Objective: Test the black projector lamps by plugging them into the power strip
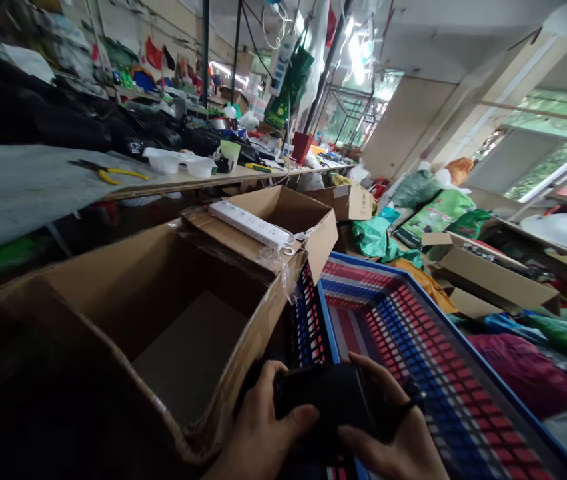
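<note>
Low in the head view, my left hand (263, 423) and my right hand (403, 427) grip a black boxy object (326, 403) from both sides. Its exact kind is too dark to tell. My left thumb presses on the near face, and my right fingers wrap the other end. A thin dark cord or strap seems to lie by my right hand. Just left of my hands stands an open cardboard box (258, 340) with its grey bottom showing. Behind and beneath my right hand is a blue-rimmed basket (443, 307) lined with a red, blue and white striped pattern.
A white power strip (250, 223) lies on a second cardboard box's (308, 210) flap. On the workbench at left are yellow-handled pliers (113, 173), white plastic tubs (163, 160) and dark items. Bags (433, 220) and an open carton (493, 273) line the right side.
</note>
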The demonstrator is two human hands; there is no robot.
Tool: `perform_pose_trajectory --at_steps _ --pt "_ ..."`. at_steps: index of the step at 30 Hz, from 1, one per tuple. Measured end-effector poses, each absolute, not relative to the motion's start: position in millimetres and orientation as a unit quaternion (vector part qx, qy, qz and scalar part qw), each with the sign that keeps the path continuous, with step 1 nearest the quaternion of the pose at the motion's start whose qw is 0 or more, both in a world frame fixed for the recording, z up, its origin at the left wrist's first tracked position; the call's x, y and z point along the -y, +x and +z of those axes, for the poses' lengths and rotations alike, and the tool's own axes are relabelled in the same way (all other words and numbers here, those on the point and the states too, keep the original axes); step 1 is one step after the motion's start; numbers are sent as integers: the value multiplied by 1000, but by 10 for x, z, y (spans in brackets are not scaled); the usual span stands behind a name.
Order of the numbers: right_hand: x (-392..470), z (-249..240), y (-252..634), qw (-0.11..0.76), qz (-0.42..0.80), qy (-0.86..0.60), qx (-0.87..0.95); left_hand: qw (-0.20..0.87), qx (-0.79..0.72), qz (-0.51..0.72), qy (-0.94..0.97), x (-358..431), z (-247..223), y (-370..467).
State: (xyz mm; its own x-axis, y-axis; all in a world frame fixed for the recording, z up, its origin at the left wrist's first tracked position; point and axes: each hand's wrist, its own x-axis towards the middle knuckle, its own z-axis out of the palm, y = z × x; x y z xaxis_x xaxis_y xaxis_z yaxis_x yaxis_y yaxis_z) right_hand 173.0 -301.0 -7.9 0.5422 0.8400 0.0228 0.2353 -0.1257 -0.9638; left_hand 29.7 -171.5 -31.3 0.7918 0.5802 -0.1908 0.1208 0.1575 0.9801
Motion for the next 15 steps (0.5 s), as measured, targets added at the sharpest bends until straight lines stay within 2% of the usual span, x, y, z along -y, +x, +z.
perform_pose_trajectory --at_steps 5,8,10,13,15 --pt "2944 -320 1681 526 109 -732 418 517 -376 111 761 1787 -158 244" --pt "2851 -533 1659 499 -32 -734 459 472 -377 94 792 1828 -138 226" --pt "2842 -679 1645 500 14 -740 451 480 -357 81 797 1794 -128 216" --pt "3008 -879 1661 492 239 -731 408 471 -345 99 806 1651 -78 186" --pt "3204 -996 1737 470 313 -726 393 467 -344 120 806 1533 -18 156"
